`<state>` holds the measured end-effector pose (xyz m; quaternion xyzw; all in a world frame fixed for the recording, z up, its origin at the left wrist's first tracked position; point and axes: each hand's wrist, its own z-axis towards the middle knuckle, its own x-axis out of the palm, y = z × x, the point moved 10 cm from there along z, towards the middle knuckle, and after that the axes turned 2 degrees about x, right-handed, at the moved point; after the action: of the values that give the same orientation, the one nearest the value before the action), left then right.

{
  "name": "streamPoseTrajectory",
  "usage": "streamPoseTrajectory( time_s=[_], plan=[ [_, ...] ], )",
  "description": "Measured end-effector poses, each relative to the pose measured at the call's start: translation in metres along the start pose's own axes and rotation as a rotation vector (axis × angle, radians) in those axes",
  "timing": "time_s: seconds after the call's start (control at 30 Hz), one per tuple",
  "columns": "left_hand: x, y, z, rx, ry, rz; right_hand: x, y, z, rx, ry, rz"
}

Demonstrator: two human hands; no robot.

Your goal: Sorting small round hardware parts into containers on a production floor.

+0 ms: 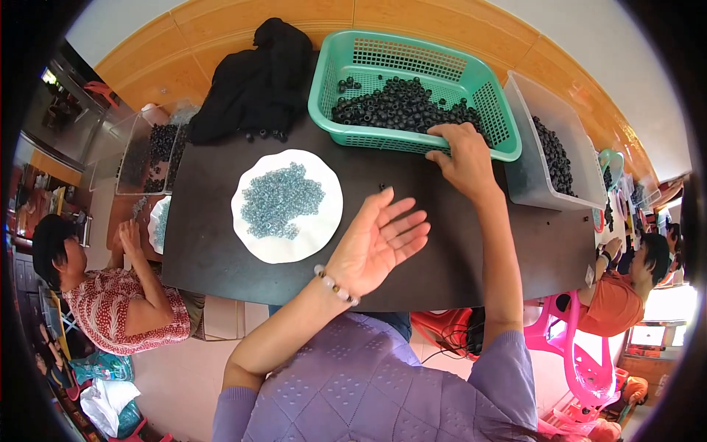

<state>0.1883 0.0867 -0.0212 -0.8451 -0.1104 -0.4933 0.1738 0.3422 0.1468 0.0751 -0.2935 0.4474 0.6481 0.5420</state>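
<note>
My left hand point(383, 239) is held palm up over the dark table, its fingers stretched out and slightly curled, with nothing visible in it. A bracelet of pale beads point(335, 286) circles that wrist. At the near right side of a green plastic basket point(375, 135), my right hand point(469, 158) grips the rim, fingers over the edge and thumb below. Inside the basket lies a heap of small black ring-shaped pieces point(401, 103). To the left of my left hand, a white scalloped plate point(254, 247) bears many clear blue-grey beads point(283, 199).
A clear plastic bin point(519, 177) with more black pieces stands right of the basket. Black cloth point(258, 85) lies at the back left, a few black pieces beside it. People point(132, 302) sit on both sides. A pink chair point(582, 361) stands at right.
</note>
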Motion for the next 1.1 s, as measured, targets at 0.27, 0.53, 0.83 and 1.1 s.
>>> streamPoseTrajectory(
  time_s=[0.27,0.53,0.83,1.1],
  plan=[
    [0.018,-0.037,0.065,0.137,-0.099,-0.099,0.003,-0.006,-0.013,-0.068,-0.256,-0.05],
    [0.022,-0.043,0.109,0.144,-0.002,-0.212,0.002,0.003,-0.036,-0.173,-0.329,-0.065],
    [0.007,-0.042,0.111,0.123,-0.034,-0.283,-0.018,0.001,-0.018,-0.05,0.066,0.341],
    [0.006,-0.037,0.111,0.134,-0.031,-0.249,-0.01,-0.132,0.021,0.312,-0.038,0.185]
  ],
)
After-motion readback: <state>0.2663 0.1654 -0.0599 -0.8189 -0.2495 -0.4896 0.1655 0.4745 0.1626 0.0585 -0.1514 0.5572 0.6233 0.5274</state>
